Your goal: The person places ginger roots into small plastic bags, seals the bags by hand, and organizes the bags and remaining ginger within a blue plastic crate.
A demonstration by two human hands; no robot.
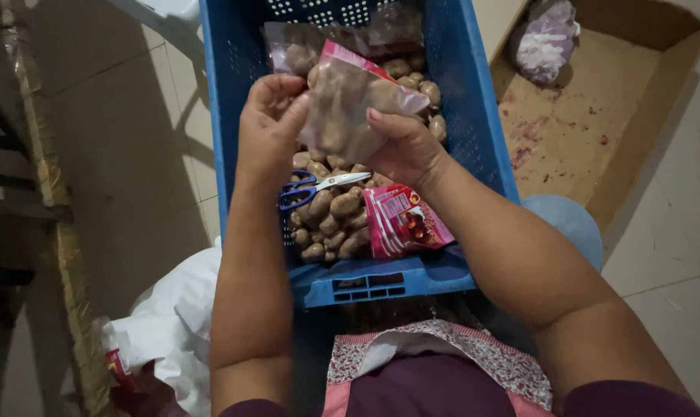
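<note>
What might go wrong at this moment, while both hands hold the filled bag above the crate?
The clear bag looks full; held by the left hand and right hand, its pieces may spill into the blue crate. The scissors lie among the loose brown pieces, so a reaching hand might meet the blades.

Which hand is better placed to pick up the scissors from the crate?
Left, probably. The left hand only pinches the bag edge, directly above the scissors; the right hand supports the bag.
</note>
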